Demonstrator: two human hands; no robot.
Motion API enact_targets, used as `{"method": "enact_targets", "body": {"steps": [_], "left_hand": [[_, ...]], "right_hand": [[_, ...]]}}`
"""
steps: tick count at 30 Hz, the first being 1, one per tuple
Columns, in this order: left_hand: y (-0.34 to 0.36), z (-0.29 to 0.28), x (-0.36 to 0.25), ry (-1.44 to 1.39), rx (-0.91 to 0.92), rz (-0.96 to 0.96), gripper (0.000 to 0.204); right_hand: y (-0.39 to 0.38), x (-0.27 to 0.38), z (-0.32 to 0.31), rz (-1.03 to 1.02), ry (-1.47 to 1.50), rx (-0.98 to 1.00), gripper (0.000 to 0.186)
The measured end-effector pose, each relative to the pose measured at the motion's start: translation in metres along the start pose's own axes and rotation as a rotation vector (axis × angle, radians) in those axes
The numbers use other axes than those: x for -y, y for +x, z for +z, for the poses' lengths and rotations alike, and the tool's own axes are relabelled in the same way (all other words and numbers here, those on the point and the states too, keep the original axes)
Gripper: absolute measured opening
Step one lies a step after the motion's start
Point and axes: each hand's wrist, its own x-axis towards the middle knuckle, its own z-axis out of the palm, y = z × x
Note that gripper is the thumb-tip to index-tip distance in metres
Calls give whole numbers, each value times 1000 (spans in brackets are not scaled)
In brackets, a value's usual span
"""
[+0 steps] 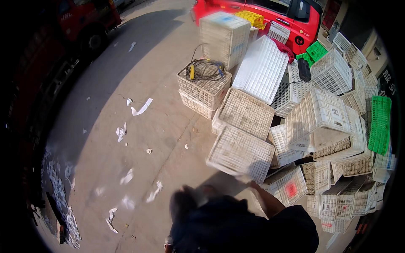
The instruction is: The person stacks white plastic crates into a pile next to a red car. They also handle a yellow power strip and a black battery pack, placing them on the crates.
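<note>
Just beyond right hand (249, 182) — crate (240, 152).

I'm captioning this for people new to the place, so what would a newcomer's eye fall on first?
Probably the big heap of mostly white crates filling the right side, with a bright green crate at its far right edge. Behind it, at the top, the red vehicle also stands out. Nearer the person, the blurred right hand is at the lower edge of a pale crate.
</note>
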Motion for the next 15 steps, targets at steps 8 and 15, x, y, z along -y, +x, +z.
{"method": "enact_targets", "body": {"steps": [8, 15], "left_hand": [[100, -69, -173, 39, 32, 10, 36], [146, -160, -420, -227, -27, 179, 33]], "right_hand": [[145, 191, -9, -132, 210, -400, 54], [246, 326, -42, -62, 227, -456, 75]]}}
